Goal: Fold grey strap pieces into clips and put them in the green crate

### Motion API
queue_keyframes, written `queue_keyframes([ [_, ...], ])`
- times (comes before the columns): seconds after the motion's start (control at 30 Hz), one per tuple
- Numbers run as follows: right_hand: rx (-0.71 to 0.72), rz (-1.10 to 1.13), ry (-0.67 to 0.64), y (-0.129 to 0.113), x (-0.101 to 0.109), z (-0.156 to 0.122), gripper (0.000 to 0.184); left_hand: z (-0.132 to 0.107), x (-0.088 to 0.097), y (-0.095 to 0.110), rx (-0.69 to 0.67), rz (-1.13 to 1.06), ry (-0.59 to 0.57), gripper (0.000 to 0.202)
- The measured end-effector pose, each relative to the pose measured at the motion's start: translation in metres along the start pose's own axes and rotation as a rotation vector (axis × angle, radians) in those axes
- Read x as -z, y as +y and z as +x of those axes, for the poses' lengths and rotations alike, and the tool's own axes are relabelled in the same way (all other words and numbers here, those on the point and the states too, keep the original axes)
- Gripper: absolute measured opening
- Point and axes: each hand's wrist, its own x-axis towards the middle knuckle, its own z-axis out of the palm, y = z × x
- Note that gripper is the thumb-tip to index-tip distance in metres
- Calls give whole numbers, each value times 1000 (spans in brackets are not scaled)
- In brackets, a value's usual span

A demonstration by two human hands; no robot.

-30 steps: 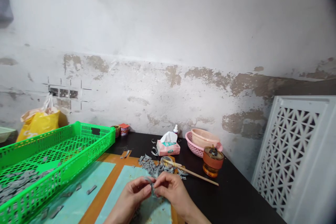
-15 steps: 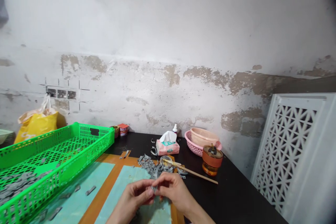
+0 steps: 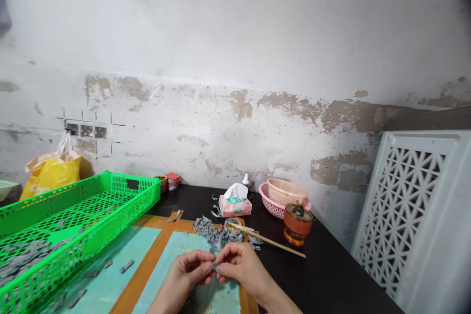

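My left hand (image 3: 189,274) and my right hand (image 3: 241,270) meet at the fingertips over the light blue mat. Between the pinched thumbs and fingers sits a small grey strip (image 3: 214,266), mostly covered by the fingertips. Just beyond my hands lies a pile of grey strips (image 3: 209,230). A brush with a wooden handle (image 3: 275,244) rests across a small round dish (image 3: 232,223) beside that pile. Several folded grey pieces (image 3: 127,266) lie on the mat (image 3: 147,243) to the left.
A green plastic crate (image 3: 125,206) holding grey pieces (image 3: 27,260) stands at left. At the back are a tissue box (image 3: 235,207), a white-capped bottle (image 3: 245,180), a pink basket (image 3: 270,204) with a peach basin (image 3: 285,191), and an amber jar (image 3: 298,224). A yellow bag (image 3: 55,174) stands behind the crate.
My fingertips have shifted slightly around the small grey strip, and my right fingers are a little more bent. Everything else stays in place.
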Motion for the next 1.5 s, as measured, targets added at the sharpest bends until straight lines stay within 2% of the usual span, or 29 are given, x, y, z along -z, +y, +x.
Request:
queue_keyframes([
  [0.17, -11, -13, 35, -3, -2, 0, 30, -3, -2, 4, 4, 22, 17, 41],
  [0.4, 2, -50, 96, -1, -9, -1, 22, -8, -9, 8, -126, 155, 53, 29],
  [0.57, 33, -30, 131, 1, -7, 2, 24, -9, -10, 11, -112, 141, 36, 33],
  [0.67, 47, 16, 114, 1, -6, 3, 29, -8, -6, 9, -132, 162, 34, 32],
  [0.83, 75, 152, 45, 1, -7, 2, 36, -6, 0, 7, -305, 270, 47, 27],
  [0.97, 94, 245, -31, 4, -9, 2, 41, -4, 3, 4, -385, 237, 23, 23],
  [1.23, 85, 344, -117, 1, -12, 1, 49, -2, 6, -4, -338, 89, -24, 17],
  [1.33, 83, 381, -162, 0, -12, 1, 51, -2, 6, -6, -319, 73, -31, 18],
  [1.5, 70, 382, -162, 2, -12, 0, 53, -4, 4, -4, -330, 110, -15, 17],
])
